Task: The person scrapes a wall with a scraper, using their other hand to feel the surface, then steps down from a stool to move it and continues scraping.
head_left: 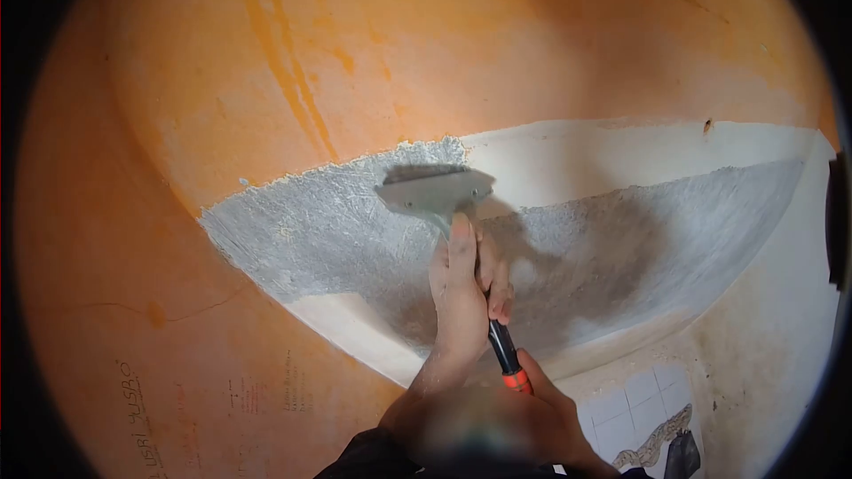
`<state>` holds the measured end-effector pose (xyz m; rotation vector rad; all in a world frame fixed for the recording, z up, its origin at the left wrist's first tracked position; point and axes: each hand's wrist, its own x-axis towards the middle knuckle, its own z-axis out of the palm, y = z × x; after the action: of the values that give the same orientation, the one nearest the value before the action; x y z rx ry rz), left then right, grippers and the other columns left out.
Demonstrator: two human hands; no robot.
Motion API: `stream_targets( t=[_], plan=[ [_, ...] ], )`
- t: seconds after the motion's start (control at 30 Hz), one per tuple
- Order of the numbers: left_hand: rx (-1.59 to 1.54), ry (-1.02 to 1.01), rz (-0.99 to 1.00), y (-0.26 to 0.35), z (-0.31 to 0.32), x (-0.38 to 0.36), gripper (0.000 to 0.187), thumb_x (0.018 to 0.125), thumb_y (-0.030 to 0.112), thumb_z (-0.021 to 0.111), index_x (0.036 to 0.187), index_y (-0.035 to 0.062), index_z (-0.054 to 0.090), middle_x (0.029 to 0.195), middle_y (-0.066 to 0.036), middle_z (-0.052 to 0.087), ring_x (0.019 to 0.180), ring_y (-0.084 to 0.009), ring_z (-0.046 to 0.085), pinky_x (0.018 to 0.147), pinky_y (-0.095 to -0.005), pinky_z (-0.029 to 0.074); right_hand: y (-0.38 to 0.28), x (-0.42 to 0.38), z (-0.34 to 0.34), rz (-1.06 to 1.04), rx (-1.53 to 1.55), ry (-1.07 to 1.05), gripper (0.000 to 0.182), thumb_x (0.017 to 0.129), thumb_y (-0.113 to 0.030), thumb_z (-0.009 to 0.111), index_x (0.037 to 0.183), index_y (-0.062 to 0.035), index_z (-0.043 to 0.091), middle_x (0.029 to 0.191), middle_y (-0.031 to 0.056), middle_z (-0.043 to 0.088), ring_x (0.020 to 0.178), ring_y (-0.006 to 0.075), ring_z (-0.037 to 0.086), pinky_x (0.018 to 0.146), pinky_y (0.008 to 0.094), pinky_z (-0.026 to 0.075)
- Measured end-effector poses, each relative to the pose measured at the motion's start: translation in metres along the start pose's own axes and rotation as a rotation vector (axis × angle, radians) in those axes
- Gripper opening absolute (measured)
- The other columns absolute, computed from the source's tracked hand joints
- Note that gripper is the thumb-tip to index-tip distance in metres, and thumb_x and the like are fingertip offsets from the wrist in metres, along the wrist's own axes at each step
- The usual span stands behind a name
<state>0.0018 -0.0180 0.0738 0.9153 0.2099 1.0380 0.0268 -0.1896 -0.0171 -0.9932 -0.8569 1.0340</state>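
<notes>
A long-handled scraper [435, 192] has its wide metal head up against the wall, at the upper part of a rough grey scraped patch [311, 231]. Its dark blade edge faces upward, close to where the grey meets a smooth white strip [568, 160]. My left hand [463, 288] is closed round the shaft just below the head, thumb lying along it. Lower down, my right hand [552, 404] grips the black handle near its red band; some of its fingers are hidden. A blurred spot covers part of my forearms.
Orange painted wall [497, 62] curves above the patch, with darker drip streaks. Handwriting [133, 417] marks the orange wall at lower left. White tiles [635, 404] and a dark object [682, 454] appear at lower right. A dark edge [837, 222] stands at far right.
</notes>
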Motion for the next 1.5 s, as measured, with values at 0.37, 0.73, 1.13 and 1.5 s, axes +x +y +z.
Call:
stream_targets(
  t=[0.37, 0.73, 1.13, 1.5],
  plan=[
    [-0.042, 0.007, 0.015, -0.01, -0.01, -0.001, 0.033, 0.102, 0.041, 0.043, 0.096, 0.009, 0.046, 0.058, 0.004, 0.032, 0.032, -0.0068, 0.026, 0.026, -0.0219, 0.026, 0.005, -0.001, 0.0, -0.052, -0.096, -0.008, 0.055, 0.103, -0.016, 0.043, 0.151, -0.001, 0.021, 0.064, 0.0012, 0.047, 0.05, 0.0051, 0.04, 0.047, 0.0208, 0.033],
    [-0.054, 0.022, 0.037, -0.005, -0.005, -0.001, 0.032, 0.103, 0.04, 0.042, 0.098, 0.0081, 0.047, 0.06, 0.004, 0.032, 0.032, -0.0057, 0.026, 0.026, -0.0209, 0.027, -0.011, 0.003, -0.002, 0.003, -0.03, -0.048, 0.055, 0.103, -0.017, 0.041, 0.15, 0.0015, 0.021, 0.067, 0.0009, 0.046, 0.051, 0.0057, 0.041, 0.046, 0.0217, 0.033],
    [-0.04, 0.03, 0.02, -0.007, -0.006, -0.003, 0.031, 0.103, 0.039, 0.043, 0.099, 0.0081, 0.048, 0.06, 0.003, 0.032, 0.033, -0.006, 0.027, 0.026, -0.022, 0.028, -0.006, 0.005, 0.0, -0.026, 0.027, -0.031, 0.057, 0.104, -0.021, 0.043, 0.151, -0.0016, 0.02, 0.064, 0.0008, 0.045, 0.048, 0.0055, 0.038, 0.045, 0.0207, 0.033],
    [-0.046, 0.005, 0.049, -0.007, -0.003, -0.002, 0.028, 0.103, 0.035, 0.043, 0.099, 0.0081, 0.048, 0.06, 0.003, 0.032, 0.033, -0.0059, 0.027, 0.027, -0.0214, 0.028, -0.01, -0.001, 0.013, 0.01, 0.065, 0.075, 0.045, 0.103, -0.02, 0.045, 0.141, 0.0014, 0.034, 0.069, -0.0001, 0.047, 0.056, 0.0061, 0.041, 0.049, 0.023, 0.033]
  ],
)
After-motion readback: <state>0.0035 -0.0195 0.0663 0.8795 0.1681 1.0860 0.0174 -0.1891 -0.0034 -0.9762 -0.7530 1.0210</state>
